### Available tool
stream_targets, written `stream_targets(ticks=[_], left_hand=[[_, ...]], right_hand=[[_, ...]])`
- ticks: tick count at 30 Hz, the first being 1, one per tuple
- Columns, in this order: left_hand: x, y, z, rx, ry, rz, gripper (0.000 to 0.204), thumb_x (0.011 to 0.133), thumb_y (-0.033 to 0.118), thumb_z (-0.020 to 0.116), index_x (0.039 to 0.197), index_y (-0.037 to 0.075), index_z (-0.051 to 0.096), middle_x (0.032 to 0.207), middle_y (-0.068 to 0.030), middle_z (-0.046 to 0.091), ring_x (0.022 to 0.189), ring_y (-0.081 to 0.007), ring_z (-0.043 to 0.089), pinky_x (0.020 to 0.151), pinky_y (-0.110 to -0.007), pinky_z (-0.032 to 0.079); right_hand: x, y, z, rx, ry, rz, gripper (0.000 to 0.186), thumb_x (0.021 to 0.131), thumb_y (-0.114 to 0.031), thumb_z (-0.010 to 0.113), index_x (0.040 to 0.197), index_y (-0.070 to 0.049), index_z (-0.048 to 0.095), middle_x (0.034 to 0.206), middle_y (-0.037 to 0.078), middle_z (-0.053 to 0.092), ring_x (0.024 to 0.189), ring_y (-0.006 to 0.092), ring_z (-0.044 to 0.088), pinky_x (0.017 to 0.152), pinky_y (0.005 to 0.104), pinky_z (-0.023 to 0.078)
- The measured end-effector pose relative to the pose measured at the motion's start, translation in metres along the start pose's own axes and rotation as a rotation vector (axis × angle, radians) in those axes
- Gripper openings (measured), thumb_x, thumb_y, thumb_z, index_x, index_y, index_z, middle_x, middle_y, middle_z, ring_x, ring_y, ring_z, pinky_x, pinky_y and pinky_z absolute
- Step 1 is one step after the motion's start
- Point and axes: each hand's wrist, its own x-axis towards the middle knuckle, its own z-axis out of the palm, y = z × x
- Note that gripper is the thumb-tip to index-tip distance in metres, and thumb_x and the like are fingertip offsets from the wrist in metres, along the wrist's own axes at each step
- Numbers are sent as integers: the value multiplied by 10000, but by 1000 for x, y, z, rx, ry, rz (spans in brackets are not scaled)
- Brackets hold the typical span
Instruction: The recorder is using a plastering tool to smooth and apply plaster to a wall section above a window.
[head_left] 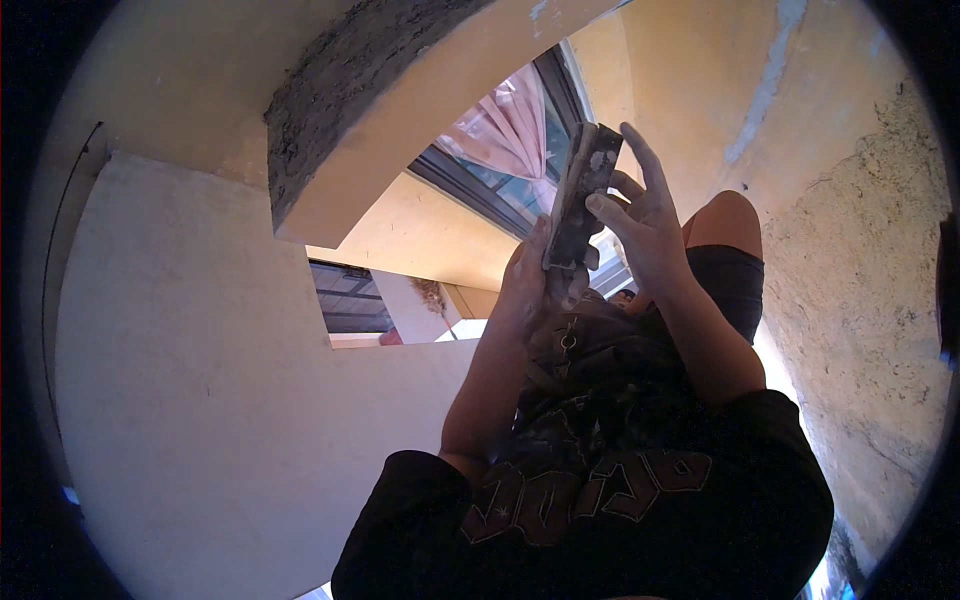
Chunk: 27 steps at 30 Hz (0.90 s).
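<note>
In front of my body, both my hands hold a dark, narrow rectangular block (578, 215) that looks like a sanding block. It is tilted on its long side, with pale dusty smears on its face. My left hand (533, 272) is closed around its lower end, some fingertips showing past the near edge. At the upper right side, my right hand (645, 225) grips with the thumb on the face; its index finger reaches up past the top corner. Pale dust coats the fingers. What lies on the block's far face is hidden.
A window with dark frame and pink curtain (505, 125) is behind the block. A thick ledge with a rough grey edge (335, 110) juts out at upper left. The yellowish wall (850, 260) on the right has rough, patched areas. A pale smooth wall (200, 300) fills the left.
</note>
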Motion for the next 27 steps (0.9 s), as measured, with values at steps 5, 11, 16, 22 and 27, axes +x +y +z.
stream_targets(ticks=[5, 11, 16, 22, 27], left_hand=[[3, -1, -9, -174, -266, -140, 586, 1014, 492, 287, 1171, -6, 554, 874, -153, 650, 565, -164, 618, 437, -266, 494], [4, -1, 9, 321, 119, 265, 375, 970, 188, 559, 1249, -61, 524, 1001, -172, 669, 818, -214, 694, 680, -305, 589], [1, 0, 3, 394, 107, 225, 432, 918, 45, 604, 1331, -32, 505, 1023, -125, 670, 837, -148, 666, 740, -272, 561], [-1, 3, 9, 434, 77, 157, 464, 888, -3, 619, 1338, -26, 507, 1047, -107, 666, 859, -140, 653, 766, -269, 546], [-1, 5, 11, 396, 36, 188, 490, 885, -7, 623, 1357, -13, 492, 1076, -120, 664, 899, -154, 659, 786, -276, 543]], right_hand=[[3, -5, 0, 12, -14, 30, 739, 865, 50, 618, 1474, -94, 225, 1148, 156, 592, 1010, 179, 621, 833, 312, 560], [6, 3, -8, -80, 52, -84, 557, 865, 38, 628, 1348, -57, 367, 1097, 146, 624, 956, 184, 651, 835, 306, 557], [9, -2, -10, -114, 99, -35, 488, 870, 17, 642, 1299, -50, 421, 1059, 151, 646, 932, 180, 661, 810, 291, 559], [10, -7, -17, -105, 139, 5, 435, 891, -26, 642, 1281, -50, 451, 1013, 144, 668, 887, 165, 665, 772, 290, 564], [13, -9, -20, -89, 181, 45, 420, 918, -65, 618, 1306, -60, 458, 1000, 136, 670, 866, 156, 666, 753, 290, 563]])
